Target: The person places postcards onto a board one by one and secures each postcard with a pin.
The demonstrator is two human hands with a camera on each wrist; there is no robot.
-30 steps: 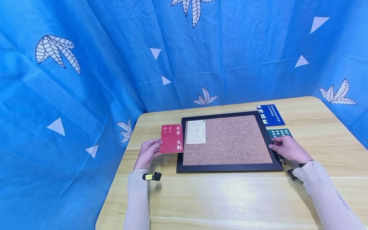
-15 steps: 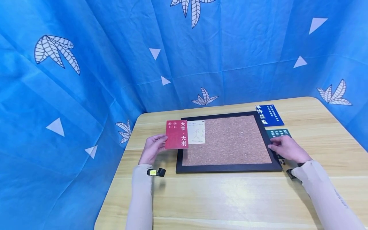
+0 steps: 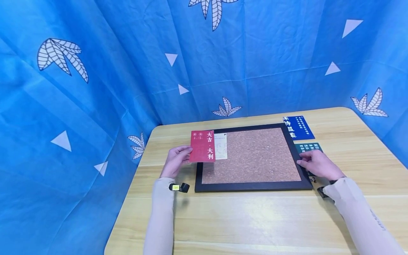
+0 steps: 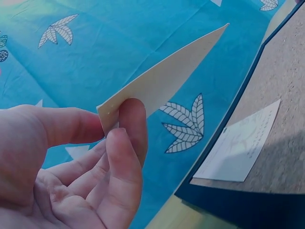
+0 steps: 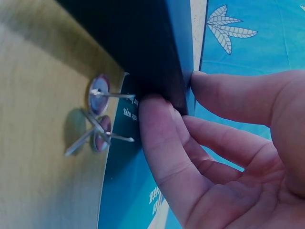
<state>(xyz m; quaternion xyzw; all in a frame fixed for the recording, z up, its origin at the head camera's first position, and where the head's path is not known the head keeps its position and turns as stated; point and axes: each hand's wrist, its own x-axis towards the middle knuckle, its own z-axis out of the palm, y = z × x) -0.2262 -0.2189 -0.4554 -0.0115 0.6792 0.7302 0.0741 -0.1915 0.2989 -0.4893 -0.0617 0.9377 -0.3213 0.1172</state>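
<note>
My left hand (image 3: 176, 161) pinches a red card (image 3: 202, 146) with white Chinese characters by its left edge, between thumb and fingers. In the left wrist view its plain back faces the camera, and the card (image 4: 167, 71) bows slightly. The red card hovers over the left side of a black-framed corkboard (image 3: 251, 156), hiding part of a cream card (image 3: 222, 147) at the board's upper left. My right hand (image 3: 320, 165) holds the board's right frame edge (image 5: 176, 52), thumb on the face and fingers against the side. A green card (image 3: 310, 147) lies partly under that hand.
A blue card (image 3: 299, 127) lies on the wooden table (image 3: 248, 219) behind the board's right corner. Several thumbtacks (image 5: 99, 94) rest close beside the right frame edge, some with points up. A blue patterned curtain (image 3: 197, 46) surrounds the table's back and left.
My left hand has carried the red card rightward and slightly back, from the board's left edge to over the cream card. The right hand has stayed at the frame.
</note>
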